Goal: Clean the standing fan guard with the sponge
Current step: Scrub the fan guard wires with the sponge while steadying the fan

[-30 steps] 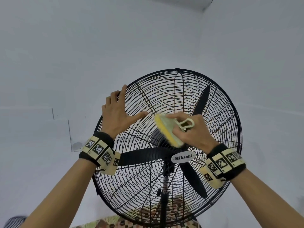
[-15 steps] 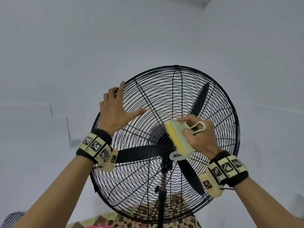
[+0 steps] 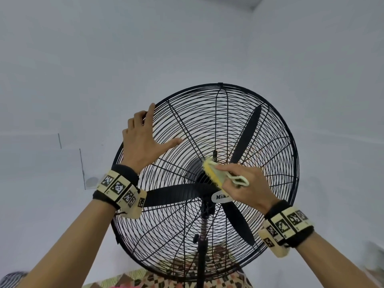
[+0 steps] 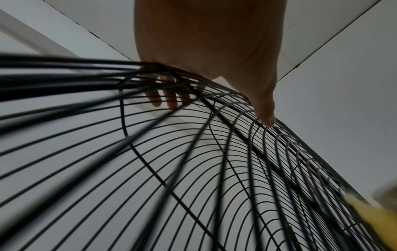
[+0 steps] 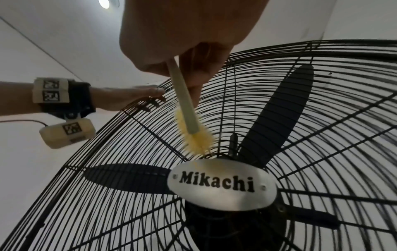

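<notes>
A black wire fan guard [image 3: 249, 125] on a stand fills the head view, with black blades behind it. My left hand [image 3: 143, 142] holds its upper left rim: the fingers hook over the edge and the thumb lies stretched on the front wires. In the left wrist view the left hand [image 4: 214, 42] has its fingertips behind the guard [image 4: 193, 169]. My right hand [image 3: 247, 183] grips a yellow bristly sponge [image 3: 214, 173] with a pale green back and loop handle. The sponge [image 5: 193, 132] presses on the wires just above the silver Mikachi badge [image 5: 221, 183].
The fan's black pole [image 3: 202, 256] runs down from the hub. A patterned cloth [image 3: 166, 281] lies below the fan. Plain white walls stand behind it, and a ceiling light [image 5: 104, 3] is above.
The sponge went down over the badge half a second ago and now sits just above it again. My left hand has stayed on the upper left rim.
</notes>
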